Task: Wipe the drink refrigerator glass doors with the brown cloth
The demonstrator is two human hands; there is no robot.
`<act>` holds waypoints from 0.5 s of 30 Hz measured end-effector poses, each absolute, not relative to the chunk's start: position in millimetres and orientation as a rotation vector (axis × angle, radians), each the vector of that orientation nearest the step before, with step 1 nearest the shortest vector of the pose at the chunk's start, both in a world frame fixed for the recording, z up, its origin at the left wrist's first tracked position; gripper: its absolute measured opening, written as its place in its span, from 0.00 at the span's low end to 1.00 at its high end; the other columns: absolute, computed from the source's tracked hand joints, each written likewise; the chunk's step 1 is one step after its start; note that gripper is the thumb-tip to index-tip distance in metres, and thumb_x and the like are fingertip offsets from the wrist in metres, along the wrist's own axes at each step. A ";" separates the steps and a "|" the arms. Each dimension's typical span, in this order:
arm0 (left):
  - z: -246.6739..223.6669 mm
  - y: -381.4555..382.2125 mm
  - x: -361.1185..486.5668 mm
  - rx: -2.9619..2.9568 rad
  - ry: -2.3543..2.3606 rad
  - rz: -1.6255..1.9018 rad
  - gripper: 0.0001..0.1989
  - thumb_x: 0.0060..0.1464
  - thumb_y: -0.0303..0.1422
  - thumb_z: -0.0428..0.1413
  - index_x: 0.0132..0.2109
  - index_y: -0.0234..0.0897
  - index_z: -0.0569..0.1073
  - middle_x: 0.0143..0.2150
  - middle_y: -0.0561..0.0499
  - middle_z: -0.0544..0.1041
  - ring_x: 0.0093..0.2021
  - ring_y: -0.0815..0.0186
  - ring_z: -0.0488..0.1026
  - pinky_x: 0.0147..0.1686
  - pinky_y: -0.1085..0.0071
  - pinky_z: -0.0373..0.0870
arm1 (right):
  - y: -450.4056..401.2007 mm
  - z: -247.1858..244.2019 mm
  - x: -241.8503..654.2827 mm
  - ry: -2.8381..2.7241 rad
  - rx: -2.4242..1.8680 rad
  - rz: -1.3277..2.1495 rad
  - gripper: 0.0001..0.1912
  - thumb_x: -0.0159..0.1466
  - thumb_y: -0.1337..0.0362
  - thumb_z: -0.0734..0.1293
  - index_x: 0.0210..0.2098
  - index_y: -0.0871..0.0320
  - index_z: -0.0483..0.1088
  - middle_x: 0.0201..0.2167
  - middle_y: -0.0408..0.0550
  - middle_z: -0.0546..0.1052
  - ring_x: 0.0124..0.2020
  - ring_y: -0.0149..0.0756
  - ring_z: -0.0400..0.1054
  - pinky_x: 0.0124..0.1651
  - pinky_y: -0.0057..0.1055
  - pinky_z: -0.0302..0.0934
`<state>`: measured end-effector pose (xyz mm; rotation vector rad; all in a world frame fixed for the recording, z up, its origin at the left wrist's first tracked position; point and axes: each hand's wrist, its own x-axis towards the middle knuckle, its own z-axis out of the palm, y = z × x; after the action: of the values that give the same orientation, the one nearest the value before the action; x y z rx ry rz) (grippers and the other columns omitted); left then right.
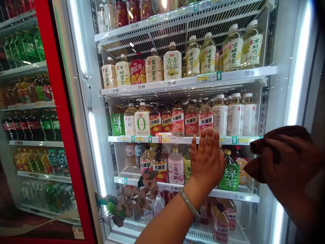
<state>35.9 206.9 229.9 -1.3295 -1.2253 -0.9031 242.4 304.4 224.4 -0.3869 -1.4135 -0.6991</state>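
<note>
My left hand (208, 161), with a grey bangle (189, 203) on the wrist, is spread flat, apparently against the clear glass front of a lit drinks cooler. Its fingertips overlap the middle shelf edge (167, 139), below a bottle labelled in pink and red (206, 117). At the right edge, in shadow, my right hand (291, 162) is closed around a bunched dark brown cloth (286, 132). The cloth is near the cooler's right side; I cannot tell whether it touches the glass. A green-labelled tea bottle (230, 173) shows between the two hands.
Bottled drinks stand on several white wire shelves (188, 83) inside the cooler. A red-framed door (61, 118) with more bottles behind it is on the left. Brownish and green leaves (119, 208) appear at lower left, perhaps as a reflection. Bright light strips (299, 64) line the cooler's sides.
</note>
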 end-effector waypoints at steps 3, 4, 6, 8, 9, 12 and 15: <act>216.0 207.9 41.2 -1.347 -1.234 -0.907 0.39 0.65 0.38 0.55 0.77 0.27 0.55 0.80 0.40 0.53 0.82 0.51 0.40 0.80 0.49 0.31 | 286.5 200.2 218.2 -1.395 -0.418 -0.785 0.30 0.60 0.64 0.76 0.60 0.43 0.73 0.57 0.50 0.75 0.59 0.56 0.72 0.62 0.61 0.67; 211.9 208.4 42.4 -1.354 -1.228 -0.912 0.39 0.64 0.37 0.56 0.77 0.27 0.55 0.80 0.39 0.54 0.82 0.51 0.40 0.80 0.49 0.32 | 282.2 200.7 211.6 -1.468 -0.350 -0.860 0.27 0.60 0.62 0.76 0.58 0.43 0.74 0.56 0.50 0.76 0.58 0.55 0.72 0.63 0.60 0.67; 205.8 208.9 43.6 -1.367 -1.210 -0.933 0.38 0.64 0.35 0.56 0.76 0.28 0.56 0.80 0.40 0.54 0.82 0.52 0.39 0.80 0.50 0.32 | 279.8 211.6 207.6 -1.576 -0.211 -0.991 0.22 0.60 0.62 0.77 0.53 0.42 0.76 0.55 0.47 0.77 0.59 0.50 0.71 0.64 0.57 0.67; 202.1 208.6 43.7 -1.386 -1.205 -0.954 0.38 0.64 0.35 0.56 0.76 0.29 0.56 0.80 0.41 0.53 0.82 0.53 0.39 0.80 0.51 0.32 | 285.4 225.4 216.5 -1.599 -0.214 -1.009 0.22 0.61 0.64 0.77 0.53 0.42 0.76 0.55 0.46 0.77 0.61 0.50 0.71 0.66 0.56 0.66; 200.7 208.0 43.6 -1.396 -1.203 -0.960 0.38 0.64 0.35 0.56 0.76 0.29 0.56 0.80 0.41 0.53 0.82 0.54 0.39 0.80 0.52 0.33 | 289.7 228.9 223.8 -1.572 -0.259 -0.968 0.23 0.60 0.64 0.77 0.54 0.43 0.76 0.56 0.48 0.77 0.62 0.51 0.70 0.66 0.56 0.66; 195.2 205.0 43.7 -1.425 -1.214 -0.957 0.38 0.65 0.35 0.54 0.77 0.29 0.55 0.80 0.42 0.53 0.82 0.55 0.39 0.80 0.52 0.34 | 299.0 212.8 241.6 -1.392 -0.440 -0.823 0.25 0.60 0.65 0.77 0.56 0.46 0.77 0.59 0.54 0.76 0.63 0.59 0.70 0.66 0.60 0.64; 185.4 202.2 45.1 -1.435 -1.232 -0.946 0.38 0.65 0.34 0.54 0.77 0.30 0.54 0.80 0.42 0.53 0.82 0.55 0.39 0.80 0.53 0.35 | 290.7 166.2 235.6 -1.283 -0.546 -0.741 0.27 0.60 0.68 0.75 0.59 0.47 0.77 0.65 0.56 0.72 0.67 0.67 0.65 0.66 0.68 0.60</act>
<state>45.1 202.2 185.4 -1.4347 -1.2316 -0.9463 235.6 290.7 166.2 -0.5465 -1.2830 -0.7407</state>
